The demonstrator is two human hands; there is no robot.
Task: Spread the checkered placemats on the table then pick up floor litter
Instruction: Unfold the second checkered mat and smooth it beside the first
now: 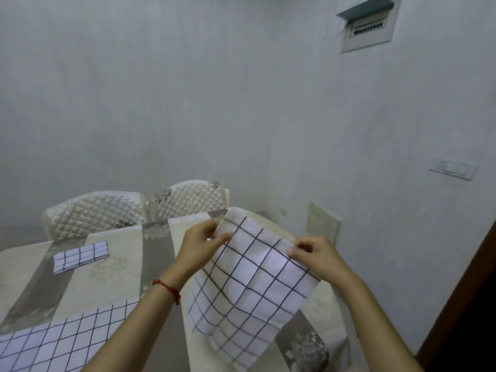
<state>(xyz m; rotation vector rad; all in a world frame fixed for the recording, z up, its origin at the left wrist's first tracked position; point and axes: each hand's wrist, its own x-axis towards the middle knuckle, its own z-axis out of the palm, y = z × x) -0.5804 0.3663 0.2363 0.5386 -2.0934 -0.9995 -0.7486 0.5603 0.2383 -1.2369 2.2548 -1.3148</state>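
Observation:
A white placemat with a black check [249,285] hangs in the air above the right part of the table [112,267], partly unfolded. My left hand [201,245] pinches its far left edge, where a fold is turned back. My right hand [311,255] pinches its upper right edge. A second checkered placemat [64,342] lies spread flat at the near left of the table. A third one [80,255] lies folded farther back on the left.
Two chairs with quilted white covers [94,213] [190,197] stand along the table's far side against the wall. A dark wooden door frame [461,304] rises at the right. The table carries a beige and grey patterned cloth.

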